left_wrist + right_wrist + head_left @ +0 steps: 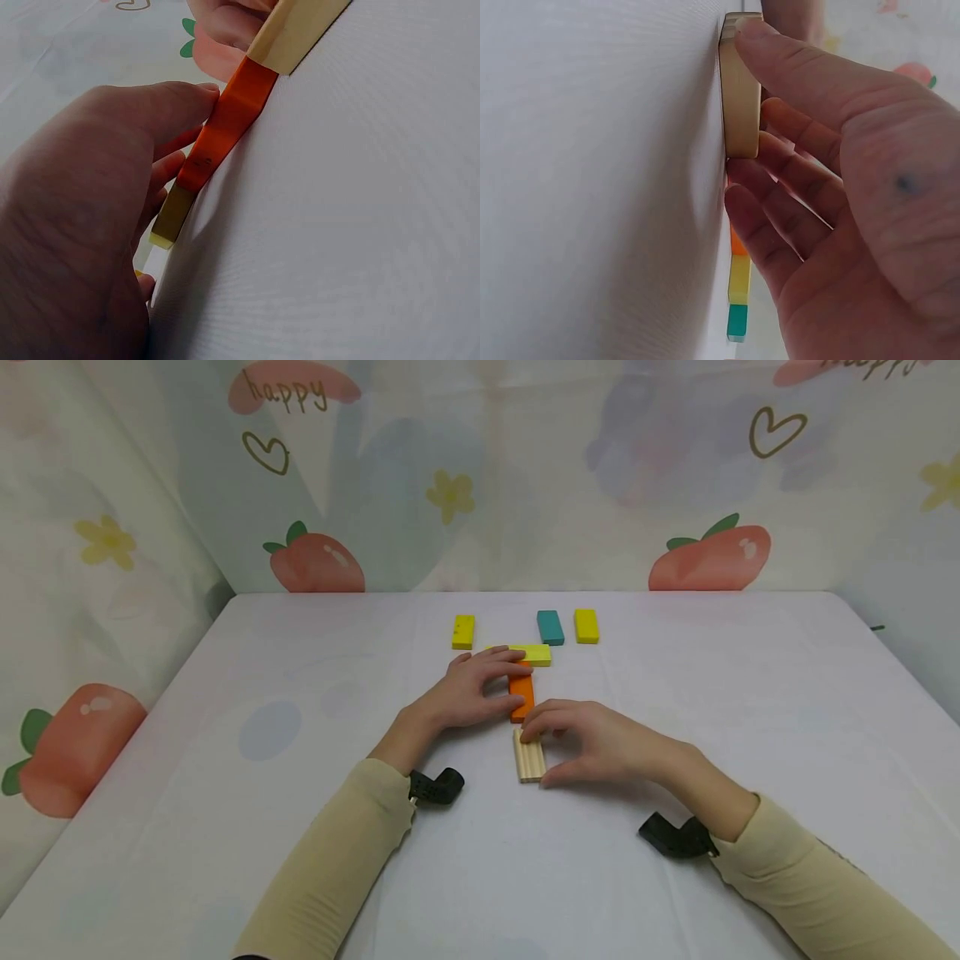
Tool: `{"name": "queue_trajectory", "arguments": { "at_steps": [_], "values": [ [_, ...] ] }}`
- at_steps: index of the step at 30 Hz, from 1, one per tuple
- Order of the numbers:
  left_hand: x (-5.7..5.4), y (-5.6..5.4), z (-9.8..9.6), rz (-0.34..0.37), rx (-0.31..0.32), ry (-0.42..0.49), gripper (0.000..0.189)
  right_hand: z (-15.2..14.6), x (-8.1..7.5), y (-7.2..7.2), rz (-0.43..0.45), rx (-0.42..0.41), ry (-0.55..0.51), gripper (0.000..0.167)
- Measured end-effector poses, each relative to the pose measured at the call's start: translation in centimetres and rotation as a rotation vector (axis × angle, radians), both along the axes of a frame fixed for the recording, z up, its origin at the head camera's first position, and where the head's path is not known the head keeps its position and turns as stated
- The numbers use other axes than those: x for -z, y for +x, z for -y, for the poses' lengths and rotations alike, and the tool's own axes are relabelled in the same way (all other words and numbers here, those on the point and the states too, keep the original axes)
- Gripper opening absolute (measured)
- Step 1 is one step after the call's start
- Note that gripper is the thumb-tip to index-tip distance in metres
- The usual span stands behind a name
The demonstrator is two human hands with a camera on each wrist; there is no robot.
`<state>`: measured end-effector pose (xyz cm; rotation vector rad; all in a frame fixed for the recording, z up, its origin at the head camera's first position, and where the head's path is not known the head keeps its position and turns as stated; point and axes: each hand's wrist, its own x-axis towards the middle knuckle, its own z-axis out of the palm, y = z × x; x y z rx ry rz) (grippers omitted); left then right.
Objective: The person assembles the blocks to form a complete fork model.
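An orange block [522, 693] lies lengthwise, its far end against a yellow block [538, 655] that lies crosswise. My left hand [480, 689] rests on the orange block from the left, thumb and forefinger touching it with the fingers fairly extended. Nearer to me is a bare wooden block [529, 758] with a grooved top, in line with the orange one. My right hand [592, 743] holds this wooden block, thumb at its near right corner and fingertips at its far end. In the right wrist view, the thumb touches the near end of the wooden block [741, 105].
Beyond the crosswise block lie a yellow block [463, 632] at left, a teal block [551, 627] and another yellow block [587, 626] at right. A white cloth covers the table [225, 852]. A printed curtain [510, 468] hangs behind it.
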<state>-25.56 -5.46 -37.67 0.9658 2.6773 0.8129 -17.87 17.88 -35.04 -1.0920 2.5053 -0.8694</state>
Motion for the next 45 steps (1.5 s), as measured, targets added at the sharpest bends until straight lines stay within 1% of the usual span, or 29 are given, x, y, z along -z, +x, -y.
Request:
{"name": "queue_trajectory", "arguments": {
  "at_steps": [9,13,19,29,37,45],
  "values": [
    [0.03,0.03,-0.06,-0.007,0.0,0.0,0.048,-0.06,-0.37,0.21,-0.074,0.014,-0.003,0.037],
    [0.03,0.02,-0.09,-0.009,-0.001,0.002,0.047,-0.02,-0.43,0.31,-0.086,0.0,-0.011,0.034],
    [0.01,0.02,-0.07,-0.004,0.001,0.005,0.048,0.0,-0.37,0.43,-0.108,-0.016,0.024,0.031],
    [-0.12,0.07,-0.06,0.0,0.002,0.007,0.048,0.07,-0.33,0.42,-0.145,-0.02,0.028,0.031],
    [-0.01,0.09,-0.09,-0.007,0.002,0.004,0.048,0.08,-0.2,0.34,-0.159,-0.001,0.044,0.033],
    [-0.01,0.13,-0.03,-0.016,-0.004,0.01,0.047,0.24,-0.19,0.3,-0.182,0.009,0.036,0.033]
  ]
}}
